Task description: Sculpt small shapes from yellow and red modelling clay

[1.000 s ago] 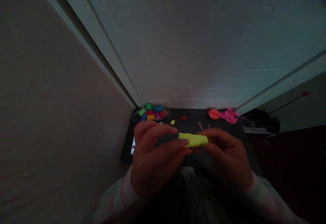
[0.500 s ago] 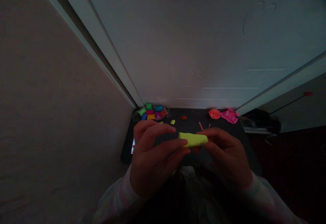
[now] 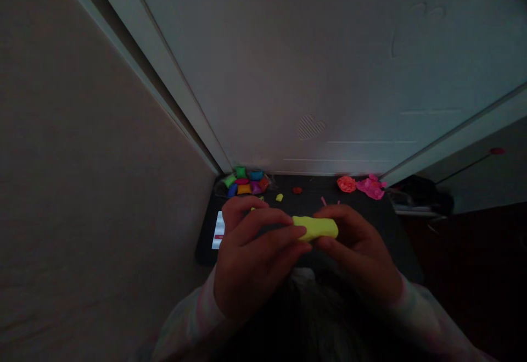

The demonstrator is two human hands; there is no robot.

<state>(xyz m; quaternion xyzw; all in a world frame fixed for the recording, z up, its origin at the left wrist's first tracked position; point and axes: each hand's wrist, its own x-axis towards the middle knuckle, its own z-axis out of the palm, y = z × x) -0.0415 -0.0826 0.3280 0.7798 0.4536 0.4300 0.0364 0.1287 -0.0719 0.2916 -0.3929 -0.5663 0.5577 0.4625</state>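
A yellow clay roll (image 3: 316, 227) lies sideways between both my hands above a small dark table (image 3: 391, 224). My left hand (image 3: 251, 263) pinches its left end with fingers curled round it. My right hand (image 3: 358, 249) grips its right end, fingers closed over it. Both sleeves are pale and reach in from the bottom of the view.
At the table's back left lies a heap of several coloured clay pieces (image 3: 245, 182). Small yellow (image 3: 279, 198) and red (image 3: 297, 190) bits sit behind my hands. Orange clay (image 3: 346, 184) and pink clay (image 3: 371, 187) lie at the back right. A white card (image 3: 218, 231) is at the left edge. Walls close in behind and to the left.
Both hands have shifted slightly down and nearer each other round the yellow roll. The right fingers now cover more of its end.
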